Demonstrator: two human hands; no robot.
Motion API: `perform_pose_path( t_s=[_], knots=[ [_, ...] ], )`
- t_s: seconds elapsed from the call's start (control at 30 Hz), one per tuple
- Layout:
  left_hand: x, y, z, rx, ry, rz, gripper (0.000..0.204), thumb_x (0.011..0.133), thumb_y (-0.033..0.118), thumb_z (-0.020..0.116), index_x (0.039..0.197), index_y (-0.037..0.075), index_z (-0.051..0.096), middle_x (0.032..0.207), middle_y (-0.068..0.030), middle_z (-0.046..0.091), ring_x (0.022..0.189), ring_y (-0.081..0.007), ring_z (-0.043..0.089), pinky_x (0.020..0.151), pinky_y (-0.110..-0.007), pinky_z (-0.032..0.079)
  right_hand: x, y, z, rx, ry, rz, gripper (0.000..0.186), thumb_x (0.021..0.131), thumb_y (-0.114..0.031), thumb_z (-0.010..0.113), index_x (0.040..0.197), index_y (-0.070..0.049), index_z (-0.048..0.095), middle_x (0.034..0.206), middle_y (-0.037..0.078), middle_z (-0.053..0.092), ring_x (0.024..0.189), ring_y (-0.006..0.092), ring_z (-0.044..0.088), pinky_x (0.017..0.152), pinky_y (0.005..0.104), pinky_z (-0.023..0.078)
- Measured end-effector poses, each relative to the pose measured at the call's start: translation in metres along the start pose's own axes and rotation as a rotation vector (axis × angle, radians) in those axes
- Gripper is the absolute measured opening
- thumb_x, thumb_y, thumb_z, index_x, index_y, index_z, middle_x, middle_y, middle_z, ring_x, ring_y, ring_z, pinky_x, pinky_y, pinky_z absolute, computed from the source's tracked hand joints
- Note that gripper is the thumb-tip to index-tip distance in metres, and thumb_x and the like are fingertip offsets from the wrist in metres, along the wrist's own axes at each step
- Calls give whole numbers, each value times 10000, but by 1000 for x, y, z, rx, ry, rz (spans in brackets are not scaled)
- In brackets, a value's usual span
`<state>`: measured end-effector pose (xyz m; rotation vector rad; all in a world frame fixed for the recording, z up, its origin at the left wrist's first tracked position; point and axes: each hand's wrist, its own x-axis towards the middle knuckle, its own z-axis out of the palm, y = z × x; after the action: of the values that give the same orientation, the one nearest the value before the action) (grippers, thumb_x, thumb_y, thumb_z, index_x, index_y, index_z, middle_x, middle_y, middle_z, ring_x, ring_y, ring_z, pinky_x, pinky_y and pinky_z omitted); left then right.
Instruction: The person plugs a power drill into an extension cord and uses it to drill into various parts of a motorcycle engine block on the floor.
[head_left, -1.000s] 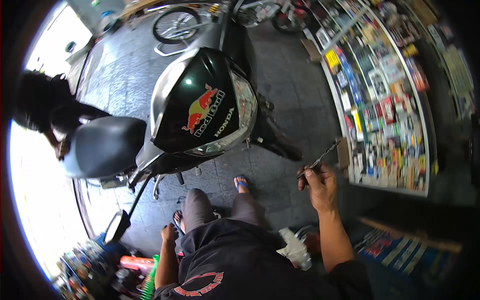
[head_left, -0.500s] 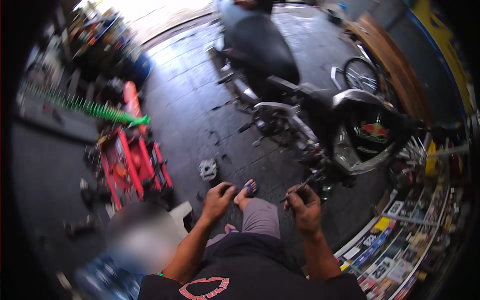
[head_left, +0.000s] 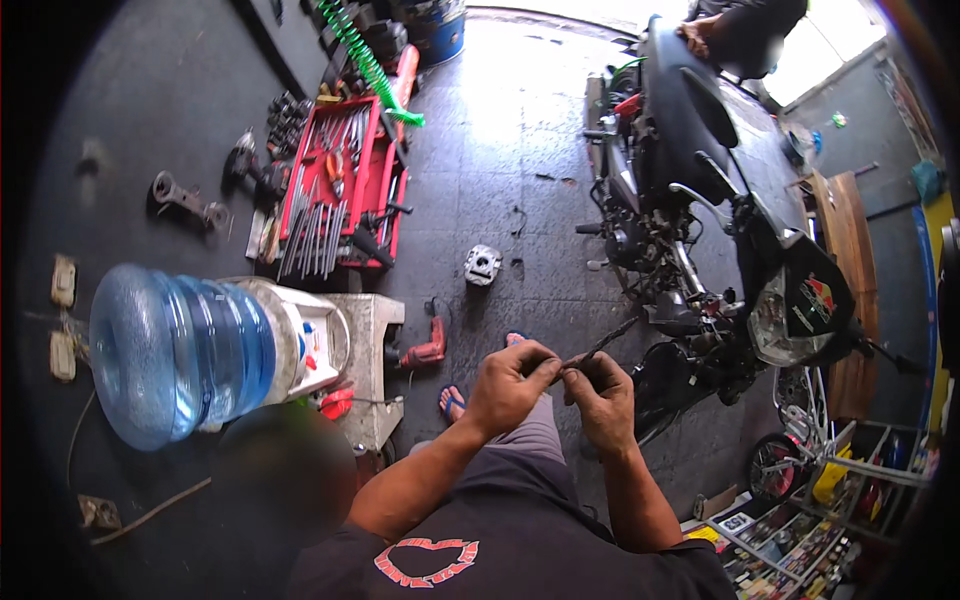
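Ideally, the right hand (head_left: 602, 400) serves as the steady anchor while the left hand (head_left: 515, 390) does the fine fingering, because both meet at the near end of a slender, dark, twisted-looking length (head_left: 612, 336). The right thumb and fingers are clamped on it close to that end; the left thumb and forefinger are drawn together right beside them and seem to pinch the tip, though the fingers cover the exact contact. A light, close pinch should suit so thin a piece: squeezing harder would probably cost feel, and a looser hold could let it roll. If its surface is oily, the right hand's firmness matters most. Pointing the free end away from the body looks sensible, and tilting the wrists a little would keep the worked end in sight.

The piece is held up in front of the person's waist, above the dark tiled floor (head_left: 500, 180). Its longer part juts forward and to the right beyond the right hand, fairly straight and nearly black, with a ribbed or spiral outline. Whether it is metal or cord cannot be told. Beyond the hands, a silvery metal block with holes (head_left: 483, 265) sits on the floor.
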<state>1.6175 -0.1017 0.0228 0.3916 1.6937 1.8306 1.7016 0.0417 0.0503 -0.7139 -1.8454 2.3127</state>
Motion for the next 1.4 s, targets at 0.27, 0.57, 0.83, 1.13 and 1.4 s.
perform_pose_path(
  t_s=[0.27, 0.57, 0.83, 1.13, 1.4],
  knots=[
    [-23, -125, 5, 541, 143, -27, 140, 988, 127, 558, 1010, -11, 557, 965, -217, 646, 935, -416, 636, 798, -463, 495, 48, 104, -38, -101, 114, 185, 82, 973, -68, 618, 926, -7, 592, 802, 46, 632, 667, 99, 596, 609, 257, 504],
    [-3, -413, -80, 587, 276, -601, 310, 1009, 262, 570, 1024, -38, 646, 951, -252, 673, 905, -455, 648, 813, -511, 511, 151, 335, -85, -57, 225, 398, 79, 958, -44, 602, 975, 1, 539, 884, 79, 644, 711, 149, 624, 697, 273, 532],
    [45, -433, -159, 368, 415, -310, 265, 904, 189, 707, 1041, -32, 656, 954, -170, 680, 933, -283, 697, 871, -364, 522, 211, 418, -145, -336, -18, 356, 133, 929, -44, 584, 1048, -17, 636, 1020, 52, 673, 939, 166, 600, 926, 250, 446],
    [-41, -618, -248, -179, 1130, -568, 331, 980, 269, 662, 1122, -28, 630, 973, -90, 683, 884, -132, 630, 766, -294, 524, 276, 450, -29, 265, -324, 210, 169, 979, -128, 594, 1076, -17, 511, 847, 98, 549, 677, 162, 506, 643, 274, 458],
    [-32, -828, -304, -729, 1585, -377, 225, 879, 229, 585, 1037, 70, 589, 1078, -84, 619, 1054, -262, 597, 996, -417, 451, 260, 454, -34, -17, -417, 32, 270, 961, -190, 650, 1127, -2, 549, 890, 153, 591, 677, 186, 537, 559, 297, 451]
  ],
)
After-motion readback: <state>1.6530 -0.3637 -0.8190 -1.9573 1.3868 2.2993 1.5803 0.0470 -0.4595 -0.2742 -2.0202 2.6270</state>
